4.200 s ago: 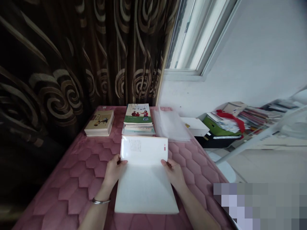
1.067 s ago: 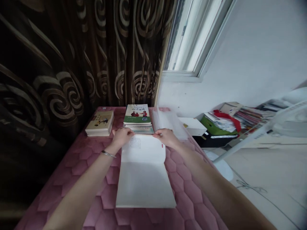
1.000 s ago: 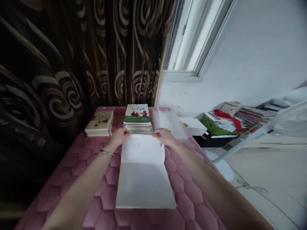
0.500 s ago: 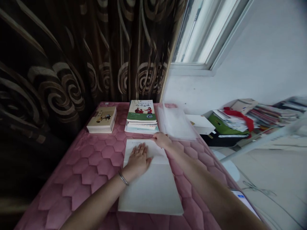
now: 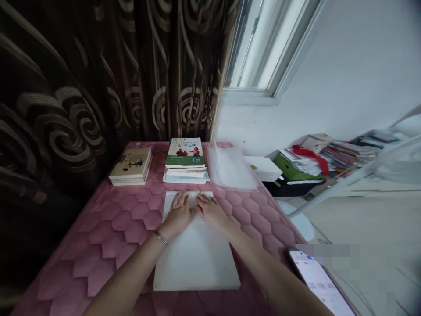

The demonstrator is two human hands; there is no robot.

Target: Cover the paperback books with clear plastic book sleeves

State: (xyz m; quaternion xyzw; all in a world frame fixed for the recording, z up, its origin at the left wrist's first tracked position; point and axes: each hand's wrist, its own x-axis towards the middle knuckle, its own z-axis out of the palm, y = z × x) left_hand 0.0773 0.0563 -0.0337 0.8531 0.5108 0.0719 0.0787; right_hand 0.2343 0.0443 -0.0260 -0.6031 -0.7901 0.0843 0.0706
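An open white book (image 5: 195, 256) lies flat on the pink quilted table (image 5: 115, 228), with a folded flap across its far end. My left hand (image 5: 179, 211) presses flat on that flap, fingers stretched out, a metal bangle on its wrist. Right beside it my right hand (image 5: 208, 210) also lies flat on the flap with fingers spread. The two hands nearly touch. Neither holds anything.
Beyond the book stand a green-covered book stack (image 5: 186, 160), a beige book stack (image 5: 130, 166) to its left and a pile of clear plastic covers (image 5: 230, 169) to its right. A phone (image 5: 320, 283) lies at the table's near right edge. Dark curtains hang behind; clutter fills the floor at right.
Both hands went from gripping the flap's far corners to lying flat on it. The left flattened first; the right then slid in from the far right corner beside it.
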